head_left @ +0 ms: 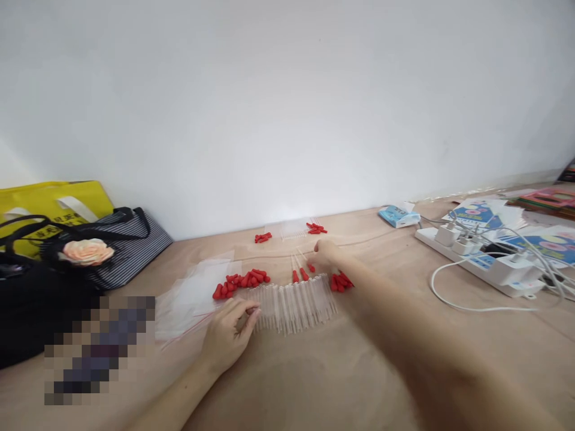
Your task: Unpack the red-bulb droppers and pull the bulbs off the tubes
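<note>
My left hand (231,329) rests at the left end of a row of clear thin tubes (287,308). Its fingers are curled and the thumb comes close to the index finger; whatever may be between them is too small to make out. Just beyond the row, my right hand (327,254) is closed at the red bulb of a dropper (311,267), its fingertips partly hidden. Two more red-bulbed droppers (299,275) lie beside it, stems pointing away. Loose red rubber bulbs (247,279) are heaped behind my left hand, and a smaller heap of red bulbs (341,282) lies under my right forearm.
Clear zip bags (197,293) lie on the left. Near the wall is a bag of tubes (294,229) between red-bulbed bundles. To the right are a tissue pack (399,216), a white power strip (476,260) with cables, and printed cards. Bags (139,245) stand far left.
</note>
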The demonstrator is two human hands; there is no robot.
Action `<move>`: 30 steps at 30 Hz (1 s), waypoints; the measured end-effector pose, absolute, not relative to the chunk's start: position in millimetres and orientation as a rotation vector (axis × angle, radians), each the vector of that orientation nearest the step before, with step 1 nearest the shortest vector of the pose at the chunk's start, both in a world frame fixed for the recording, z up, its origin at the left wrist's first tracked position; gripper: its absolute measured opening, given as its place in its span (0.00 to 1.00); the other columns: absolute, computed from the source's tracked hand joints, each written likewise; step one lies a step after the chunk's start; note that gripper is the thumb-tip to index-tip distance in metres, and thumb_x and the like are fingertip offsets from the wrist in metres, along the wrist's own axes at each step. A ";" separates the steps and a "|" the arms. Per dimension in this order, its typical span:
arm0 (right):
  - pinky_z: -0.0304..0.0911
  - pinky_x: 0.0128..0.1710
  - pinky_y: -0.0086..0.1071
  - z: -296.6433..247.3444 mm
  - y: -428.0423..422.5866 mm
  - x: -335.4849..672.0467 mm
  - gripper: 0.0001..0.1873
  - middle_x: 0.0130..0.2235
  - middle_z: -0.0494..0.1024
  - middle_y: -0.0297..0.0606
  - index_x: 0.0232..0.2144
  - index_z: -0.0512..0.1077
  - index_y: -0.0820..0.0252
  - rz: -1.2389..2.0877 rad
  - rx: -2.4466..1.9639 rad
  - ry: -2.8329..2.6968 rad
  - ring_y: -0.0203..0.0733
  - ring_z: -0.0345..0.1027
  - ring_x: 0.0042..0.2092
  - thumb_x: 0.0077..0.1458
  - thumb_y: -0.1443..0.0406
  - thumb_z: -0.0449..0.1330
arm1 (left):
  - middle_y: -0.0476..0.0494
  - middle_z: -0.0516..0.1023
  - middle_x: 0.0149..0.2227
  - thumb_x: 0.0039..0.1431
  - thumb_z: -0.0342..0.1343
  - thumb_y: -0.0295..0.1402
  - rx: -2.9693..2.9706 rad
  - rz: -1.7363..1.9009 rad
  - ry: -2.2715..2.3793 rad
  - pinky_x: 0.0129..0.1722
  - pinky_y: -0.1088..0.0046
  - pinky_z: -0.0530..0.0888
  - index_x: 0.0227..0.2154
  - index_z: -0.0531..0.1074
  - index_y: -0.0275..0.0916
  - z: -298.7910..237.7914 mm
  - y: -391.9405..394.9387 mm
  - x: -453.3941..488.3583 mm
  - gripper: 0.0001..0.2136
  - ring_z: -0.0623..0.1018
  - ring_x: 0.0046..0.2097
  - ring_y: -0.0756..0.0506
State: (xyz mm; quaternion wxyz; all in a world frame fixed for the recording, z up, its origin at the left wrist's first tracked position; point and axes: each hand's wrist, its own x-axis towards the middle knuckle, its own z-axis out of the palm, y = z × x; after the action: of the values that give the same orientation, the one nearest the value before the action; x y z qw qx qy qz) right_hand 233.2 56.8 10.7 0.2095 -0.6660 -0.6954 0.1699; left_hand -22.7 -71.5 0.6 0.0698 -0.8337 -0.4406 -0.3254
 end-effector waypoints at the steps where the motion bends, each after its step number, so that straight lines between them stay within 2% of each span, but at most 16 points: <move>1: 0.58 0.21 0.29 10.4 57.2 227.0 0.06 0.19 0.71 0.36 0.16 0.70 0.59 0.493 -1.868 -1.957 0.40 0.66 0.23 0.31 0.65 0.64 | 0.49 0.71 0.23 0.56 0.46 0.34 -2.512 -0.980 -1.323 0.30 0.74 0.68 0.28 0.69 0.38 1.1 -71.9 -22.3 0.09 0.70 0.27 0.50; 4: 0.57 0.20 0.30 11.7 56.1 215.9 0.06 0.14 0.67 0.35 0.11 0.67 0.60 0.537 -1.900 -2.014 0.40 0.65 0.21 0.30 0.70 0.63 | 0.49 0.72 0.24 0.55 0.46 0.33 -2.523 -0.976 -1.305 0.30 0.74 0.68 0.28 0.69 0.38 2.4 -73.0 -21.6 0.08 0.70 0.28 0.50; 7: 0.56 0.20 0.30 18.1 48.5 213.4 0.06 0.14 0.67 0.36 0.11 0.68 0.61 0.516 -1.883 -2.029 0.40 0.64 0.21 0.34 0.71 0.59 | 0.49 0.72 0.23 0.55 0.46 0.33 -2.515 -0.977 -1.293 0.31 0.73 0.68 0.28 0.69 0.38 2.9 -73.7 -21.2 0.08 0.71 0.28 0.49; 9: 0.57 0.22 0.29 24.7 36.5 215.3 0.05 0.18 0.70 0.38 0.16 0.70 0.62 0.463 -1.818 -2.023 0.39 0.65 0.23 0.39 0.71 0.56 | 0.49 0.72 0.23 0.55 0.46 0.33 -2.510 -0.981 -1.283 0.32 0.72 0.68 0.28 0.69 0.39 2.6 -73.8 -21.5 0.08 0.71 0.27 0.49; 14: 0.56 0.35 0.29 27.3 -18.9 226.1 0.14 0.35 0.72 0.38 0.36 0.71 0.59 0.271 -1.532 -2.065 0.37 0.64 0.35 0.47 0.71 0.51 | 0.45 0.74 0.30 0.55 0.47 0.33 -2.429 -1.052 -1.262 0.35 0.71 0.69 0.34 0.69 0.38 -0.6 -73.0 -22.4 0.08 0.71 0.33 0.48; 18: 0.51 0.37 0.34 2.5 -64.4 229.6 0.16 0.32 0.69 0.38 0.40 0.69 0.57 -0.144 -1.069 -2.166 0.38 0.60 0.35 0.49 0.71 0.50 | 0.40 0.72 0.39 0.55 0.48 0.33 -2.344 -1.099 -1.209 0.43 0.66 0.67 0.43 0.65 0.36 -1.5 -76.0 -16.8 0.13 0.70 0.42 0.44; 20: 0.49 0.36 0.35 -10.7 -78.4 226.6 0.16 0.32 0.68 0.37 0.41 0.68 0.57 -0.262 -0.958 -2.158 0.38 0.58 0.34 0.49 0.71 0.50 | 0.41 0.71 0.40 0.55 0.48 0.33 -2.366 -1.054 -1.137 0.45 0.64 0.66 0.44 0.66 0.38 -0.8 -80.0 -10.7 0.14 0.69 0.43 0.44; 25: 0.47 0.35 0.35 -24.2 -89.5 214.6 0.17 0.31 0.66 0.36 0.40 0.68 0.58 -0.361 -0.777 -2.226 0.37 0.56 0.32 0.46 0.72 0.49 | 0.44 0.75 0.33 0.55 0.48 0.32 -2.368 -0.908 -0.915 0.40 0.67 0.65 0.38 0.71 0.42 1.3 -91.5 6.9 0.09 0.71 0.38 0.46; 30: 0.47 0.35 0.35 -24.4 -90.0 210.0 0.15 0.32 0.69 0.38 0.39 0.68 0.60 -0.365 -0.803 -2.192 0.38 0.55 0.33 0.48 0.71 0.50 | 0.50 0.75 0.25 0.55 0.49 0.29 -2.298 -0.805 -0.807 0.41 0.65 0.61 0.31 0.72 0.43 2.7 -97.7 15.5 0.07 0.70 0.31 0.49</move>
State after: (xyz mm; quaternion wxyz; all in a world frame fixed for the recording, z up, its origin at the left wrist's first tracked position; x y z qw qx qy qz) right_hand 210.0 -90.0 -24.4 0.3795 -0.3143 -0.8584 -0.1429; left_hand 15.5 -97.7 2.7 0.2846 -0.8589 -0.3015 -0.3008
